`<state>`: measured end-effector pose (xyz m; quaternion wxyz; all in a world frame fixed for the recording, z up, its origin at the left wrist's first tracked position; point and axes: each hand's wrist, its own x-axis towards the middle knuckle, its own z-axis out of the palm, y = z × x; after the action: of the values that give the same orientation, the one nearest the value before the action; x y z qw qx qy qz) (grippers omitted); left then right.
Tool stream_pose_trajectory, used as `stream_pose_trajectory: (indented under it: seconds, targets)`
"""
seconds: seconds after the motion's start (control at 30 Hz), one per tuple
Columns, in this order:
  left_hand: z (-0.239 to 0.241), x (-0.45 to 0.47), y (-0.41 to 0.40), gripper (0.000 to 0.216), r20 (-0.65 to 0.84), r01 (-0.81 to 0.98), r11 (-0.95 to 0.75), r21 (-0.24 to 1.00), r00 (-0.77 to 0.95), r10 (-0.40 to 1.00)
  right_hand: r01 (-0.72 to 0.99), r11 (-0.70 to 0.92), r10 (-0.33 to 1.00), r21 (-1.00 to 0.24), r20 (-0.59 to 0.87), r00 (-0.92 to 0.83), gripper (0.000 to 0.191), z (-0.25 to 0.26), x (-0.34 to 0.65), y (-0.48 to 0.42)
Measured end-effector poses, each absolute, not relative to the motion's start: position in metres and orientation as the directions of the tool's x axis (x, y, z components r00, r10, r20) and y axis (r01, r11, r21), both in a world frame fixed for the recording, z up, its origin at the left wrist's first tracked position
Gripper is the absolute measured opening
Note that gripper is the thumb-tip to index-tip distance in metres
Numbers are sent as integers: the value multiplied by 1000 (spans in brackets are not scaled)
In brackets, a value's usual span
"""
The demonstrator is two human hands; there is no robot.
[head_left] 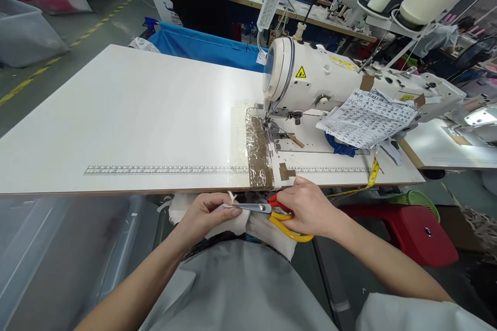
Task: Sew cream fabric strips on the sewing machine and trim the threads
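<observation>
Scissors are gripped by the right hand's fingers. The left hand pinches a white strip, apparently fabric, beside the scissors' tips.

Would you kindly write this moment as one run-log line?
left hand: pinching white material | right hand: holding scissors, pointed toward left hand | sewing machine: beyond hands

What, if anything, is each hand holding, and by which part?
The right hand holds scissors by their red and yellow handles. The left hand pinches white material near the blades; which part is unclear.
</observation>
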<state>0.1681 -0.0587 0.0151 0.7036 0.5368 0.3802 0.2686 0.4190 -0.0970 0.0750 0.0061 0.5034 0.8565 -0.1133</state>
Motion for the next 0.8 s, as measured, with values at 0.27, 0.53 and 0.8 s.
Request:
stream_pose_trajectory:
  seconds: [0.27, 0.53, 0.8]
  targets:
    - [9, 173, -56, 33, -253, 11, 305, 952, 586, 770, 873, 459, 866, -164, -134, -481, 27, 79, 417, -95]
    - [7, 173, -59, 33, -317, -55, 449, 892, 631, 708, 855, 489, 857, -175, -88, -508, 23, 71, 413, -90]
    - [6, 173, -58, 37, -406, -27, 542, 840, 632, 660, 857, 471, 863, -210, -91, -497, 24, 63, 420, -93]
